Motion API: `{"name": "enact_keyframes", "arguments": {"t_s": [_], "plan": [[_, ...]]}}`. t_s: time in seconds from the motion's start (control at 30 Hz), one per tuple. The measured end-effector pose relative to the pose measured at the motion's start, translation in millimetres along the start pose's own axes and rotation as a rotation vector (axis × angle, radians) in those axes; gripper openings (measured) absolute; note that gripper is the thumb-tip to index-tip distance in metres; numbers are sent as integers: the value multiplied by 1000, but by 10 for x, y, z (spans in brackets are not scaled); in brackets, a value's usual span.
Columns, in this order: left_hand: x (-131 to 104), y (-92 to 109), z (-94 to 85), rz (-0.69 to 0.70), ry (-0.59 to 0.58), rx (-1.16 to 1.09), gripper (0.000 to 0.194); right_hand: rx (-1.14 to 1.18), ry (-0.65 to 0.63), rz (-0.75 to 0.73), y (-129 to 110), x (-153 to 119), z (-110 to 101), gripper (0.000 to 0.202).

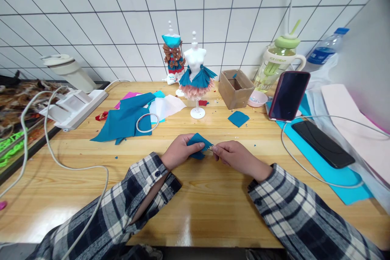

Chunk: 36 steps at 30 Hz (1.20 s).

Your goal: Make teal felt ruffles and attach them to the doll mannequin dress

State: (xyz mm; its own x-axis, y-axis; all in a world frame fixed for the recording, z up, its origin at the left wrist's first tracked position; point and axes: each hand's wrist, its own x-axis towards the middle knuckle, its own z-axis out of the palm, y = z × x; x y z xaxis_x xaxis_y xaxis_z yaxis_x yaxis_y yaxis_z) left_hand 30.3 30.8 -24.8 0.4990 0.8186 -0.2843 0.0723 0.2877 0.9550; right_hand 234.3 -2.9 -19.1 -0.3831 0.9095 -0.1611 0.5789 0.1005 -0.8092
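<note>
My left hand (179,150) is closed on a piece of teal crepe paper (197,139), thumb on top, just above the table. The paper's right edge looks jagged. My right hand (233,154) pinches at that edge. Something thin and pale shows by its fingertips, too small to name. Beyond my hands stands a white miniature dress form (195,59) on a round base, wearing a teal skirt (199,79) over a pink fringe. A loose teal paper square (238,118) lies to the right of it.
Left lie teal paper sheets (128,115), a tape ring (138,124) and a white power strip (76,109) with cables. Behind stand a second dressed form (173,55) and a cardboard box (236,93). Right are a propped phone (288,95), a black phone (323,143) and a green-lidded bottle (278,59).
</note>
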Motion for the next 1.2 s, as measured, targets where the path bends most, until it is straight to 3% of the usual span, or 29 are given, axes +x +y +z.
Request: {"name": "enact_keyframes", "arguments": {"t_s": [0.93, 1.2], "plan": [[10, -28, -14, 49, 27, 14, 29, 5, 6, -6, 35, 2, -12, 48], [6, -56, -16, 130, 24, -99, 32, 96, 154, -56, 37, 12, -31, 44]]}}
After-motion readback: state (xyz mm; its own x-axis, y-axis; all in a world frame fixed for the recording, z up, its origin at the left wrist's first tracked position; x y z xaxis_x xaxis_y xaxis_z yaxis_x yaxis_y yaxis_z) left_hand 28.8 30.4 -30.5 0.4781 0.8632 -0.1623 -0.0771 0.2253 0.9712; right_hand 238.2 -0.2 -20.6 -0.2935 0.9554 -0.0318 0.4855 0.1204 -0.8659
